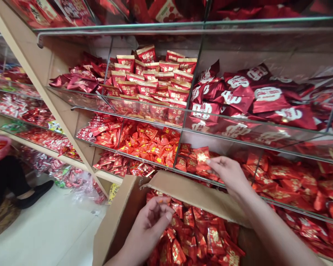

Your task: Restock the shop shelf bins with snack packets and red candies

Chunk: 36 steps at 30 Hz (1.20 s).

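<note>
My right hand (229, 175) reaches up to the lower glass shelf bin and pinches a small red candy packet (202, 157) between thumb and fingers, at the edge of a pile of like packets. My left hand (152, 218) hovers over the open cardboard box (119, 218) full of red foil candy packets (199, 240); its fingers are curled together and what they hold, if anything, I cannot make out.
Tiered glass-fronted shelves (155, 122) hold heaps of red sweets: gold-topped packs (152, 81), dark red packs (252, 96). A slanted wooden upright (44, 85) divides the shelving. At the far left a person's dark leg and shoe (30, 194) rest on the pale floor (44, 229).
</note>
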Available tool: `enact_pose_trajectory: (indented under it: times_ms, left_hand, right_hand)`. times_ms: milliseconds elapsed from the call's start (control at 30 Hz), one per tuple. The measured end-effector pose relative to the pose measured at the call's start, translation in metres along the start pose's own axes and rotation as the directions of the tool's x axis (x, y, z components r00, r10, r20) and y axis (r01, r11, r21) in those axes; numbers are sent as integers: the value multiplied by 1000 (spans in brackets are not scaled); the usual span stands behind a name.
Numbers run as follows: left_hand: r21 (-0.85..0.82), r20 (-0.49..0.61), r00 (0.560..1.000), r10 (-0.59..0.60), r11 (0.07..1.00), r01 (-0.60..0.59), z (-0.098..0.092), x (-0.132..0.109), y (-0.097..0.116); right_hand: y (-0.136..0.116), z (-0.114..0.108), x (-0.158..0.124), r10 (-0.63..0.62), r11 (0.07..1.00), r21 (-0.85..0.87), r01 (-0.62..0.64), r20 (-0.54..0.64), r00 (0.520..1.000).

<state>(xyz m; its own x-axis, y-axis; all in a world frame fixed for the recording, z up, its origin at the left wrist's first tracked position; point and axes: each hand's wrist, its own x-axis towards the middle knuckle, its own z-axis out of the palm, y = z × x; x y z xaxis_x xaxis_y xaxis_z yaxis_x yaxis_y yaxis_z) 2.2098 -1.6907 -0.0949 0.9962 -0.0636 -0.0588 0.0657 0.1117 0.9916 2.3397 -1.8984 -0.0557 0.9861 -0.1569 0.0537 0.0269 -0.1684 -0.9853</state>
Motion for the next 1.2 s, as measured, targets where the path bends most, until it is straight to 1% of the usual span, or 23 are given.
enact_pose_trajectory:
  times_ms: [100, 167, 300, 433, 500, 567, 600, 633, 700, 733, 767, 800, 833, 867, 900, 933, 967, 1000, 1033, 1067, 1100, 1167, 1200]
  left_hand:
    - [73, 45, 998, -51, 996, 47, -5, -4, -13]
    - [113, 81, 994, -67, 992, 57, -10, -9, -20]
    - [204, 97, 991, -88, 977, 67, -21, -21, -29]
    - [261, 64, 994, -94, 962, 74, -33, -30, -38]
    - [275, 24, 999, -39, 961, 31, -41, -33, -36]
    - [306, -108, 988, 112, 949, -74, -53, -34, -23]
    - [332, -205, 953, 222, 932, -145, -60, -33, -11]
    - [372, -317, 880, 354, 900, -228, -68, -31, 4]
    - [433, -500, 655, 567, 818, -377, -84, -28, 37]
    - [460, -544, 539, 644, 765, -451, -90, -27, 53]
    - [491, -566, 443, 695, 716, -496, -94, -26, 66]
    - [518, -562, 381, 734, 671, -530, -96, -27, 74]
    - [537, -542, 373, 753, 651, -536, -96, -28, 78]
    - [557, -500, 417, 759, 650, -516, -95, -30, 75]
    - [582, -428, 508, 747, 658, -478, -91, -32, 68]
    - [610, -329, 634, 700, 669, -423, -87, -33, 56]
    - [654, -192, 751, 631, 653, -382, -82, -33, 41]
    - [693, -33, 848, 530, 623, -363, -77, -32, 24]
    - [716, 115, 902, 416, 595, -366, -72, -31, 7]
    - [740, 229, 917, 326, 554, -382, -66, -28, -9]
    - [766, 317, 913, 256, 499, -406, -62, -23, -24]
    - [834, 379, 906, 189, 353, -423, -55, -13, -49]
    - [875, 363, 916, 172, 276, -399, -53, -6, -57]
  right_hand:
    - [4, 15, 55, 172, 985, 26, -171, -63, 983]
    - [9, 26, 77, 240, 970, 0, -242, -103, 965]
    - [16, 40, 92, 234, 965, -98, -245, -108, 966]
    - [16, 40, 96, 209, 938, -266, -224, -83, 974]
    - [15, 37, 98, 150, 858, -486, -162, -64, 987]
    - [16, 34, 99, 80, 658, -751, -57, -5, 997]
    - [18, 33, 100, 53, 537, -843, 0, 34, 998]
    - [20, 32, 101, 32, 440, -897, 47, 68, 997]
    - [23, 32, 103, 6, 364, -926, 98, 108, 994]
    - [24, 32, 105, -4, 356, -928, 111, 117, 993]
    - [23, 32, 106, -8, 361, -925, 115, 121, 993]
    - [21, 32, 106, -8, 374, -920, 114, 120, 993]
    - [16, 31, 104, -19, 393, -912, 117, 119, 993]
    - [10, 31, 101, -52, 421, -899, 120, 109, 993]
    - [1, 30, 93, -103, 462, -877, 134, 97, 990]
    - [-8, 30, 81, -162, 517, -840, 163, 90, 983]
    - [-17, 29, 65, -230, 581, -787, 207, 86, 969]
    - [-25, 30, 43, -287, 648, -710, 276, 108, 952]
    - [-30, 30, 18, -327, 709, -611, 350, 154, 932]
    - [-32, 32, -10, -380, 739, -504, 447, 235, 895]
    - [-30, 34, -39, -429, 734, -396, 552, 359, 829]
    - [-11, 40, -92, -423, 689, -219, 691, 653, 628]
    - [6, 43, -112, -392, 666, -184, 723, 738, 550]
